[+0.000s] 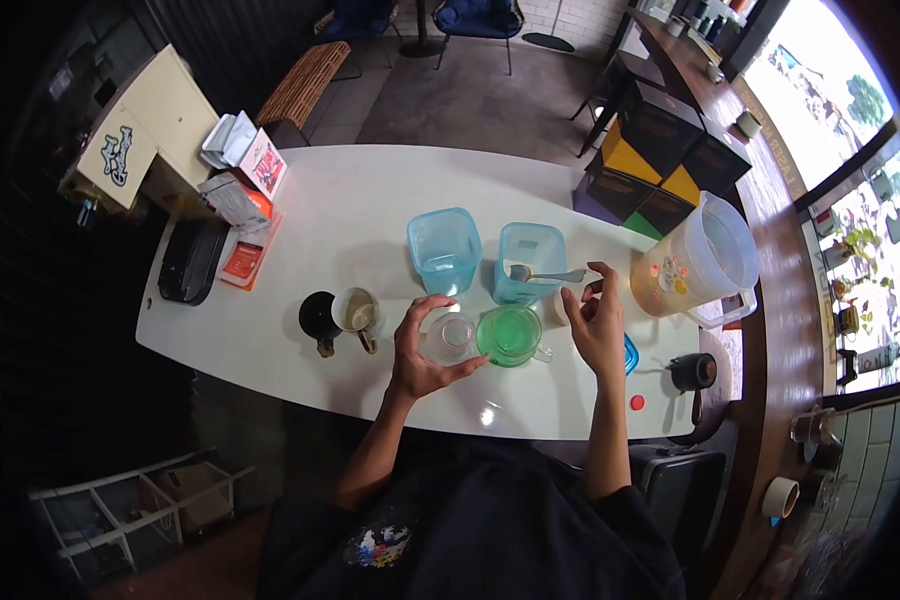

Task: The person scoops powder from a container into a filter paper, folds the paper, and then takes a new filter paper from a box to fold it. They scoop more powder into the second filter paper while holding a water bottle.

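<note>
A clear glass point(451, 340) stands on the white table within the curved fingers and thumb of my left hand point(418, 355). Touching or very close on its right is a glass mug point(510, 336) of green liquid. My right hand point(599, 322) is raised beside the mug, thumb and fingers apart. Near its fingertips is the handle end of a metal spoon point(550, 275), which lies over a translucent blue container point(530, 250); I see no firm grip on it. Partly hidden behind that hand is a small pale cup point(561, 307). A second blue container point(445, 250) stands to the left.
Left on the table point(340, 200) are a black cup point(318, 318), a stoneware mug point(356, 312) and a black case point(190, 262). A large pitcher point(685, 265), black boxes point(660, 130), a small dark pot point(692, 372) and a red cap point(637, 402) are on the right.
</note>
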The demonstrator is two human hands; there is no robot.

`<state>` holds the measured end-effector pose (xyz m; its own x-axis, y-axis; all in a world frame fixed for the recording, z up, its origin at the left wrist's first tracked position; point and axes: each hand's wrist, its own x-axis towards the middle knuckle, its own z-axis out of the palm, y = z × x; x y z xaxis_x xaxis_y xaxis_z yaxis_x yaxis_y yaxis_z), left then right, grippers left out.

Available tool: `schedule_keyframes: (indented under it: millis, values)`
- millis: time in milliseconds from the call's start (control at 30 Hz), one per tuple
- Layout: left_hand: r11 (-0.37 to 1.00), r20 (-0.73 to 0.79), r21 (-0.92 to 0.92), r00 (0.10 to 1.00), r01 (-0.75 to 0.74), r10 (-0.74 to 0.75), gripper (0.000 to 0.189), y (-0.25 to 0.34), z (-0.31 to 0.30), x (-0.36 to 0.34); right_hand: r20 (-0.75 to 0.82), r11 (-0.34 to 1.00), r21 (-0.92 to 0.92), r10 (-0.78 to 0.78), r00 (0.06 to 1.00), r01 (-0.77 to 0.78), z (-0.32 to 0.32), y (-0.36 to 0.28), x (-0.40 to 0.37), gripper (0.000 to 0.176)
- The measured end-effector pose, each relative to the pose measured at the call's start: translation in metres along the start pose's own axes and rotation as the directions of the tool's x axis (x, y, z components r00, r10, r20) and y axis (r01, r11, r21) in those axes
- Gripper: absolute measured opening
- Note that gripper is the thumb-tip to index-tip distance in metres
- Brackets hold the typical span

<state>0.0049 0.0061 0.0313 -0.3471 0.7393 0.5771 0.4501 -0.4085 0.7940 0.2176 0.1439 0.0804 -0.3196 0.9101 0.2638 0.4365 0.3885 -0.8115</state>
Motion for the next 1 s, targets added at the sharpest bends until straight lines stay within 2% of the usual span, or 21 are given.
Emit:
schedule_keyframes:
  millis: [333,467,500,667,767,800,867,1000]
  values:
    - [0.999,0.14,-0.045,0.99,-0.01,0.016,0.08,-0.002,-0.016,0.003,-0.167,0.991,-0.105,0.063,0.984,-0.082,0.004,-0.021,-0.043,0.05]
    - [0.997,0.199,-0.08,0.98,0.008,0.008,0.077,-0.005,-0.017,0.003,-0.217,0.989,-0.066,0.118,0.969,-0.136,0.008,-0.031,-0.064,0.049]
    - [0.995,0.215,-0.096,0.977,0.005,0.016,0.077,-0.005,-0.018,0.004,-0.222,0.99,-0.09,0.09,0.971,-0.112,0.009,-0.031,-0.069,0.049]
    - [0.995,0.225,-0.096,0.972,-0.038,0.059,0.072,-0.004,-0.019,0.008,-0.249,0.982,-0.027,0.175,0.953,-0.187,0.02,-0.049,-0.098,0.045]
    - [0.991,0.382,-0.135,0.923,0.003,0.049,0.071,-0.006,-0.025,0.01,-0.195,0.972,0.004,0.229,0.954,-0.233,0.034,-0.059,-0.117,0.036]
    - [0.991,0.388,-0.136,0.92,0.005,0.048,0.071,-0.004,-0.026,0.01,-0.199,0.971,0.005,0.235,0.951,-0.239,0.037,-0.06,-0.121,0.036]
    - [0.971,0.312,-0.208,0.949,0.12,-0.051,0.061,0.002,-0.025,0.007,-0.134,0.974,-0.021,0.219,0.966,-0.224,0.042,-0.062,-0.128,0.032]
    - [0.933,0.252,-0.316,0.963,0.17,-0.09,0.057,0.01,-0.035,0.005,-0.058,0.964,0.072,0.262,0.963,-0.257,0.054,-0.07,-0.133,0.032]
